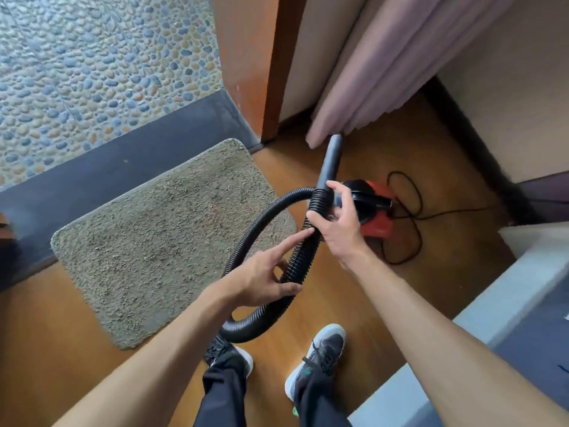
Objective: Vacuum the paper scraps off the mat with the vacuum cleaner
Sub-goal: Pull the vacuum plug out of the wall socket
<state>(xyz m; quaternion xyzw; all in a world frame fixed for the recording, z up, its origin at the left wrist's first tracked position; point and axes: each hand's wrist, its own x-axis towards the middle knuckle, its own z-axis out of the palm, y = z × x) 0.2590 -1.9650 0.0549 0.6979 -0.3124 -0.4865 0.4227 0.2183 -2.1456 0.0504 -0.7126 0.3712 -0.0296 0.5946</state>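
A shaggy beige mat [160, 238] lies on the wooden floor by the doorway; I see no paper scraps on it. The red and black vacuum cleaner [374, 208] sits on the floor to its right. Its black ribbed hose [255, 229] loops up in front of me. My right hand [337, 223] grips the hose just below the black nozzle tube [330, 161], which points up and away. My left hand [264, 277] holds the hose lower down between thumb and fingers, index finger stretched along it.
A black power cord [406, 211] coils on the floor right of the vacuum. A pink curtain [369, 72] hangs behind, beside a wooden door frame [246, 57]. A dark threshold [107, 174] borders a pebble floor. A bed edge [508, 303] runs at right. My two shoes stand below.
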